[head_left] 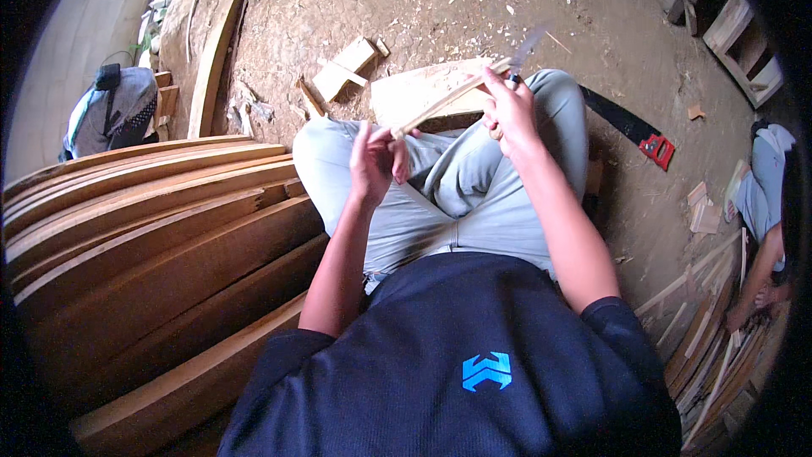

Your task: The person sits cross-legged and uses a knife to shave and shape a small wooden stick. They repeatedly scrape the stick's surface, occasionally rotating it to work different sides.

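Note:
My left hand is closed at the near end of a thin, pale wooden strip, which slants up to the right across my lap. In my right hand is a knife, its dark handle mostly covered by my fingers and its blade blurred. The blade points away from me, beside the strip's far end. Beyond my crossed legs, a pale wooden board lies on the ground, partly hidden by the strip and my knees.
Stacked planks rise along my left. A handsaw with a red handle lies right of my knee. Small wood offcuts and shavings dot the dirt floor. At the far right, another person reaches toward a pile of thin wooden strips.

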